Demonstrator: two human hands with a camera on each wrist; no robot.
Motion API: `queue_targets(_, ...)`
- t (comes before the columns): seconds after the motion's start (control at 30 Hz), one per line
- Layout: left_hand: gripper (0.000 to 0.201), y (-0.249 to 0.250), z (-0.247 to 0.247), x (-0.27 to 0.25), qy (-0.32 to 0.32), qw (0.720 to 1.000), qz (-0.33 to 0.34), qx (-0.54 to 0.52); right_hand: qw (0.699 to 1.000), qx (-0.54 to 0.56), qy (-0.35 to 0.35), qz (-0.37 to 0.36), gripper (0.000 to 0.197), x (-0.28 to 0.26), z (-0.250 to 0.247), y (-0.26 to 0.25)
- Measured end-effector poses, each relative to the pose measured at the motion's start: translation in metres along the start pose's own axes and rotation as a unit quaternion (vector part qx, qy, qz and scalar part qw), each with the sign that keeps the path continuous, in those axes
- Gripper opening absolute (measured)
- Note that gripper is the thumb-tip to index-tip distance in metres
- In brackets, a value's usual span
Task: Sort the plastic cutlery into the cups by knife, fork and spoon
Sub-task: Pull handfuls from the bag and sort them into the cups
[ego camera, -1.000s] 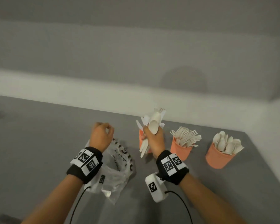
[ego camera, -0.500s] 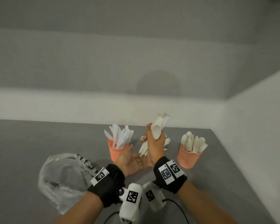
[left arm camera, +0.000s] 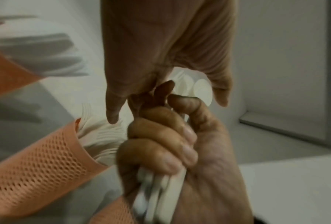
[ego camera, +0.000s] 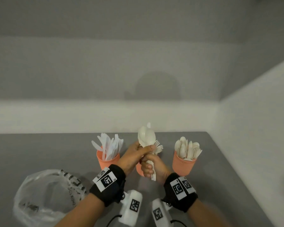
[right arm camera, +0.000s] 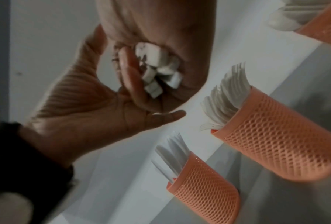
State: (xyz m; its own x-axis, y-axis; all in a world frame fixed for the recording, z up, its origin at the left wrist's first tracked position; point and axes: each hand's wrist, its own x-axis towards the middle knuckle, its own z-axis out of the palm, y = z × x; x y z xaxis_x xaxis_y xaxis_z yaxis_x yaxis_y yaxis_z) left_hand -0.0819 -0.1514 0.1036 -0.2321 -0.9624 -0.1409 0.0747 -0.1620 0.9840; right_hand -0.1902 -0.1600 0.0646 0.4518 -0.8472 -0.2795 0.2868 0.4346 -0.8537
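Cutlery bundle (ego camera: 147,141) now gripped by left hand (ego camera: 134,153) too.

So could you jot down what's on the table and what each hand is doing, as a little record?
surface: grey table
left cup: knives
middle cup: forks, mostly hidden behind the hands
right cup: spoons
bag: clear plastic, crumpled, near left
right hand: grips a mixed bundle by the handles
left hand: fingers curled round the bundle's upper part
bundle position: above the middle cup
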Motion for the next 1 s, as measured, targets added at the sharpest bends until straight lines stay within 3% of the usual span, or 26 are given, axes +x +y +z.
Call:
queue_targets(0.1,0.027,0.009,0.000,0.002,-0.022,0.995,-0.029,-0.089,0.987,0.036,-0.146,0.054,0.027,-0.005,0.000,-0.001)
queue_targets(0.2,0.015,0.013,0.004,0.002,-0.008,0.992,-0.045,-0.115,0.980,0.050,-0.180,0.074,0.029,-0.010,0.001,-0.002)
queue_targets(0.27,0.016,0.012,0.009,0.005,0.047,0.997,-0.027,-0.062,0.991,-0.001,-0.115,0.068,0.026,-0.010,0.005,-0.004)
queue_targets(0.33,0.015,0.006,0.012,0.014,0.150,0.989,0.004,-0.005,0.994,-0.109,0.009,0.003,0.021,-0.003,0.006,-0.002)
queue_targets(0.4,0.008,-0.002,0.012,0.023,0.245,0.968,0.039,0.033,0.965,-0.215,0.105,-0.109,0.013,0.006,0.006,0.004)
queue_targets(0.47,0.008,-0.009,0.014,0.028,0.277,0.957,0.068,0.057,0.943,-0.240,0.141,-0.184,0.010,0.009,0.008,0.011)
queue_targets(0.57,0.014,-0.010,0.019,0.030,0.247,0.960,0.093,0.098,0.951,-0.207,0.139,-0.185,0.012,0.003,0.009,0.015)
queue_targets(0.67,0.018,-0.003,0.015,0.028,0.197,0.970,0.085,0.116,0.980,-0.137,0.126,-0.064,0.026,0.001,0.008,0.006)
queue_targets(0.73,0.024,0.004,0.008,0.026,0.166,0.978,0.076,0.100,0.996,-0.045,0.080,-0.003,0.029,-0.001,0.004,-0.004)
queue_targets(0.83,0.045,0.014,-0.005,0.026,0.130,0.990,0.043,0.021,0.999,0.033,-0.026,0.017,0.032,-0.007,0.001,-0.015)
queue_targets(0.9,0.042,0.019,-0.012,0.026,0.112,0.993,0.030,-0.029,0.996,0.042,-0.076,0.023,0.028,-0.009,-0.001,-0.018)
queue_targets(1.0,0.027,0.023,-0.019,0.028,0.098,0.995,0.024,-0.004,0.993,0.035,-0.105,0.030,0.024,-0.009,-0.001,-0.017)
